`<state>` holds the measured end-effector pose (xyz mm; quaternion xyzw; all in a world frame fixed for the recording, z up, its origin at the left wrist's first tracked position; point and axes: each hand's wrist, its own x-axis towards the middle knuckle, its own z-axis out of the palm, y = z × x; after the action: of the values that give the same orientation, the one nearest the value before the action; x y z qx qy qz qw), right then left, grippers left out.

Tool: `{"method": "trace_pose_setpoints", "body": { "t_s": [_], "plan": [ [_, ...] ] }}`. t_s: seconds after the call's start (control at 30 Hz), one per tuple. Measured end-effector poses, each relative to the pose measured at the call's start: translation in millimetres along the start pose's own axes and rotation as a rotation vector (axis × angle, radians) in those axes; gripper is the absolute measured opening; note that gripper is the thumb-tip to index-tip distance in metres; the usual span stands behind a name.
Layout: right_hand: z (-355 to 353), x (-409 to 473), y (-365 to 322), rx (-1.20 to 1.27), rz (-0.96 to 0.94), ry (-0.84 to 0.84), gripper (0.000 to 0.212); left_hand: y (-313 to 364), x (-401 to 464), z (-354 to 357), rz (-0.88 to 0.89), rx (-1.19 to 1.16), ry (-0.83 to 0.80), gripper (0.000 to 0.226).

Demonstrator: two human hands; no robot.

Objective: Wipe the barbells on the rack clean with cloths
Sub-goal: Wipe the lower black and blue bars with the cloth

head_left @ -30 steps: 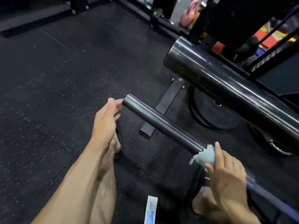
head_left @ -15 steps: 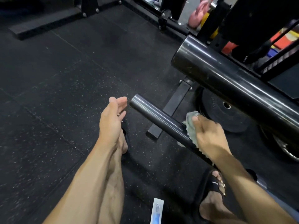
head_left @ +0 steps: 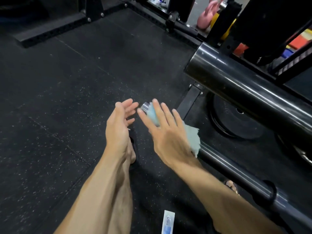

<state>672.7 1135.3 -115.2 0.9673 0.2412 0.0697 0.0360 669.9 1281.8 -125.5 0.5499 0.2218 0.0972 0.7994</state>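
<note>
A dark steel barbell sleeve [head_left: 224, 163] runs from lower right up to its bare end near the middle of the view. My right hand [head_left: 168, 134] lies over that end with fingers spread, pressing a pale blue-green cloth [head_left: 192, 137] against the sleeve; the cloth sticks out under the palm and between the fingers. My left hand [head_left: 119, 125] hovers just left of the sleeve's tip, fingers apart and holding nothing. A second, thicker black barbell sleeve [head_left: 249, 92] crosses above at the upper right.
Black rubber gym floor [head_left: 59, 115] fills the left. Weight plates [head_left: 236, 120] lean under the upper bar beside a rack foot [head_left: 189, 100]. Rack beams [head_left: 55, 29] cross the top; a pink kettlebell [head_left: 206, 19] sits behind. A small white-blue packet [head_left: 168, 222] lies by my feet.
My right hand slid the cloth along the lower sleeve from near the collar up to its free end. The left hand stayed by the tip, fingers spreading a little.
</note>
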Motion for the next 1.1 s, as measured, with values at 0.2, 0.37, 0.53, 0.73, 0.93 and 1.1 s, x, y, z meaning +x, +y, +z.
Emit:
{"method": "trace_pose_setpoints", "body": {
  "t_s": [0.2,0.37,0.53,0.73,0.93,1.1],
  "plan": [
    [-0.7,-29.1,37.3,-0.123,0.199,0.003,0.076,-5.7,-3.1,0.6,-0.021,0.110,-0.034,0.040],
    [-10.9,-132.7,110.5,-0.129,0.208,-0.102,0.072,-12.8,-14.1,4.7,-0.027,0.183,-0.105,0.036],
    [-55.6,-199.0,152.6,0.025,0.520,-0.022,0.043,-24.9,-21.9,11.9,-0.117,0.106,-0.086,0.037],
    [-111.0,-208.7,148.4,0.692,1.049,0.309,0.044,-29.4,-32.7,35.7,-0.280,-0.119,-0.116,0.046],
    [-100.8,-209.2,156.8,1.057,1.488,0.645,0.022,-28.1,-40.9,43.8,-0.382,-0.105,-0.015,0.056],
    [-113.3,-203.2,131.4,1.009,1.143,0.593,0.037,-27.6,-46.2,43.4,-0.503,-0.188,-0.075,0.047]
  ]
}}
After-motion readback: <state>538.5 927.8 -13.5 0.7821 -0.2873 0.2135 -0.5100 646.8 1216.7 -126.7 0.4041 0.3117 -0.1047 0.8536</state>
